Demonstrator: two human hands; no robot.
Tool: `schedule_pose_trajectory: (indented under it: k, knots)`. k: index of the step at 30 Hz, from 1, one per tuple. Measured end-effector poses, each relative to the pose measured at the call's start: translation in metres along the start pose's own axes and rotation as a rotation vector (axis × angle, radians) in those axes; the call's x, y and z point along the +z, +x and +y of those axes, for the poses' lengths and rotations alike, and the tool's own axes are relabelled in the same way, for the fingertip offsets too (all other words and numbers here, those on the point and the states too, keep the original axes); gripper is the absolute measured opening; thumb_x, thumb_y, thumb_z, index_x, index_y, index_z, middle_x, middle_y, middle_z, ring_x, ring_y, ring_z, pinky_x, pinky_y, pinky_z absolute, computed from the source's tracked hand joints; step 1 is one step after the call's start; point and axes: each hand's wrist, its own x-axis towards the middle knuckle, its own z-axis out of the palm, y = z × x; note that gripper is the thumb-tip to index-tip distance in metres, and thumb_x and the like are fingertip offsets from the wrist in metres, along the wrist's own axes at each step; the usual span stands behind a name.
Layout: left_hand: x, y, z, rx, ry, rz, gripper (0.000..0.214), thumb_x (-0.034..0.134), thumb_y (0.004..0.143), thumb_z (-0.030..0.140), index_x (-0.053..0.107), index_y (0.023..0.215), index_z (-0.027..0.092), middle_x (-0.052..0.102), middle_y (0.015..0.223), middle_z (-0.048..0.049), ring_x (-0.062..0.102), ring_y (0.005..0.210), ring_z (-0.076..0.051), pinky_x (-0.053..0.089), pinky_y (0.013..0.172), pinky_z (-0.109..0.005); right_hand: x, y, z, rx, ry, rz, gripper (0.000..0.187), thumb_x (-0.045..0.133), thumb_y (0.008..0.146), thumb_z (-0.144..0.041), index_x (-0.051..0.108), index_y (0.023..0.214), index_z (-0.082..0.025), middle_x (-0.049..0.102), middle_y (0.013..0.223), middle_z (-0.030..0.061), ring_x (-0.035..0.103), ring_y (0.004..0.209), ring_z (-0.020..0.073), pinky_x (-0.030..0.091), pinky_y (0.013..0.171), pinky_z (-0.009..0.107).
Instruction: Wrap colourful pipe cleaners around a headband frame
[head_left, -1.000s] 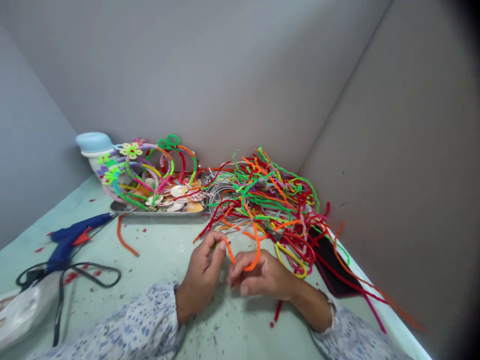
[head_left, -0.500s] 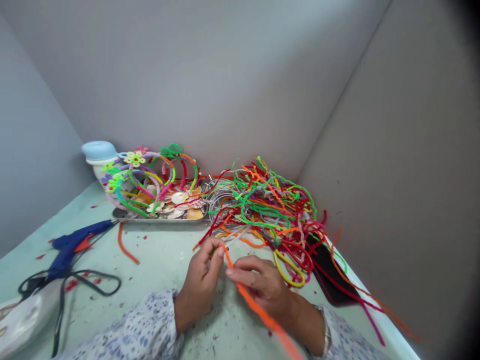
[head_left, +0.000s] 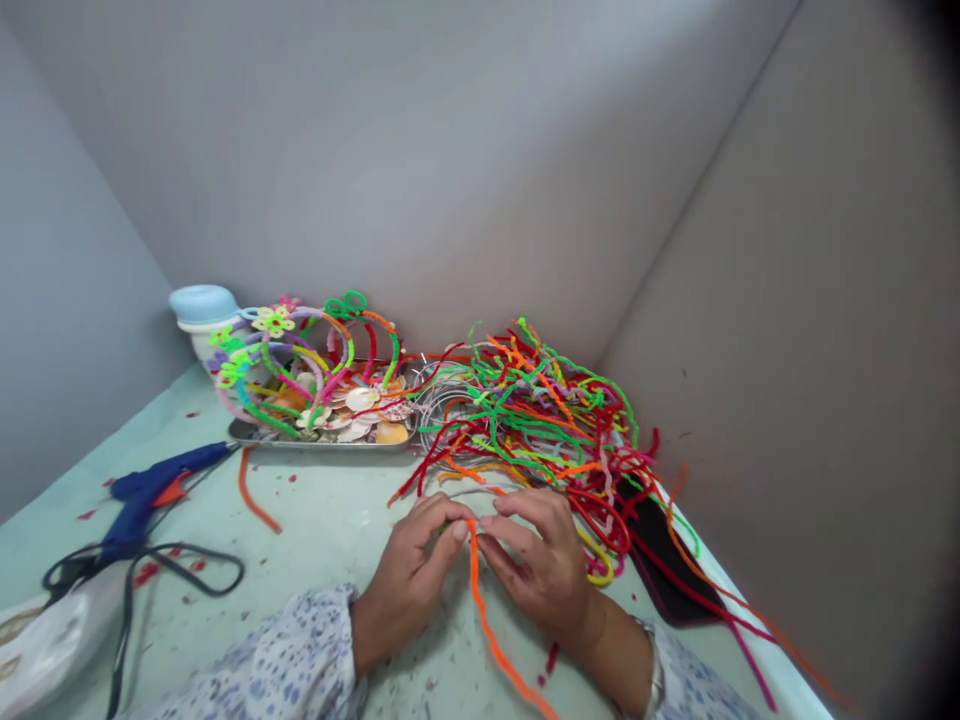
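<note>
My left hand (head_left: 412,575) and my right hand (head_left: 536,560) meet at the middle of the table, fingertips together. Both pinch the top end of an orange pipe cleaner (head_left: 487,625), which trails down toward me between my wrists. A bit of green shows under my left fingertips. Just beyond my hands lies a tangled heap of pipe cleaners (head_left: 540,420) in red, green, orange and yellow.
A metal tray (head_left: 315,437) with shells and pipe-cleaner headbands sits at the back left, a blue-lidded jar (head_left: 201,310) behind it. A blue glue gun (head_left: 146,495) with a black cord lies left. A dark phone (head_left: 664,545) rests at right under strands. Grey walls enclose the corner.
The orange pipe cleaner was looped over my right fingers; it is now straightened and hangs down toward me. My right hand has closed in on my left at its top end.
</note>
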Motion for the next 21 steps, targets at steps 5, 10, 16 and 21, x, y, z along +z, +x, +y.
schedule_pose_trajectory:
  k: [5, 10, 16, 21]
  knots:
    - [0.0005, -0.0021, -0.0001, -0.043, -0.041, 0.008, 0.021, 0.041, 0.094, 0.031, 0.057, 0.093, 0.018, 0.06, 0.086, -0.0036, 0.056, 0.083, -0.018, 0.043, 0.077, -0.029, 0.0004, 0.0001, -0.0021, -0.058, 0.017, -0.04, 0.026, 0.063, 0.081, -0.01, 0.06, 0.102, -0.025, 0.062, 0.099, 0.0047, 0.059, 0.095, 0.0201, 0.049, 0.081, 0.039]
    - [0.0009, 0.0001, -0.0021, -0.025, -0.012, -0.016, 0.018, 0.044, 0.093, 0.031, 0.057, 0.089, 0.018, 0.059, 0.083, -0.0028, 0.055, 0.08, -0.017, 0.042, 0.075, -0.028, 0.0, -0.0006, -0.0006, -0.109, 0.047, -0.073, 0.027, 0.058, 0.082, -0.009, 0.062, 0.102, -0.025, 0.063, 0.098, 0.0048, 0.059, 0.093, 0.0194, 0.049, 0.079, 0.037]
    - [0.0009, 0.0004, -0.0044, -0.005, 0.074, -0.017, 0.018, 0.045, 0.093, 0.029, 0.057, 0.084, 0.018, 0.057, 0.08, -0.002, 0.053, 0.079, -0.017, 0.039, 0.075, -0.029, -0.0016, -0.0002, 0.0019, -0.116, 0.127, -0.075, 0.025, 0.056, 0.082, -0.007, 0.062, 0.102, -0.022, 0.066, 0.092, 0.0063, 0.061, 0.088, 0.0194, 0.052, 0.076, 0.036]
    - [0.0009, 0.0011, -0.0038, 0.024, 0.111, -0.013, 0.016, 0.045, 0.093, 0.026, 0.057, 0.086, 0.019, 0.057, 0.08, -0.0018, 0.053, 0.08, -0.017, 0.039, 0.077, -0.029, -0.0034, 0.0015, 0.0021, -0.116, 0.166, -0.084, 0.026, 0.055, 0.084, -0.008, 0.061, 0.105, -0.022, 0.068, 0.092, 0.0065, 0.062, 0.088, 0.019, 0.053, 0.075, 0.035]
